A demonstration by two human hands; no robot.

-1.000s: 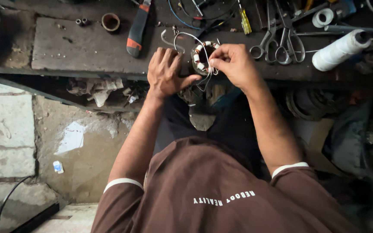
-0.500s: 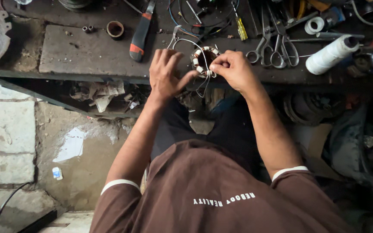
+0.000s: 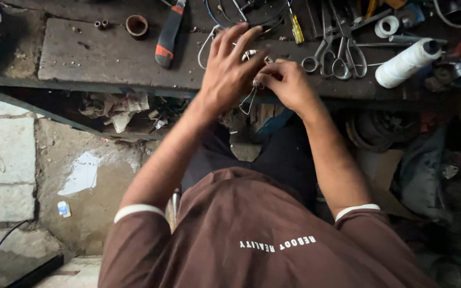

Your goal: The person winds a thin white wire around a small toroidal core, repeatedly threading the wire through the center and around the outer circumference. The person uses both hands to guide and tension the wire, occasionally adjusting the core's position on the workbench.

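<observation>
My left hand [image 3: 229, 69] lies over a small round wired part [image 3: 252, 55] at the front edge of the dark workbench [image 3: 97, 53]. Its fingers are fanned out and hide most of the part. My right hand [image 3: 290, 85] sits just to the right, touching the left, its fingertips pinched on a thin white wire [image 3: 247, 101] that hangs in a loop below both hands. More thin wire curves behind the left hand's fingers.
On the bench lie an orange-and-black handled tool [image 3: 167, 36], a small brown ring [image 3: 136, 24], a yellow screwdriver [image 3: 296, 32], scissors and pliers [image 3: 333, 53], a white thread spool [image 3: 406, 63] and a tape roll [image 3: 386, 25]. Scrap and debris sit under the bench.
The view has closed in on the hands. My left hand has turned over the part with fingers now spread, hiding it. My right hand stays pinched on the wire.
</observation>
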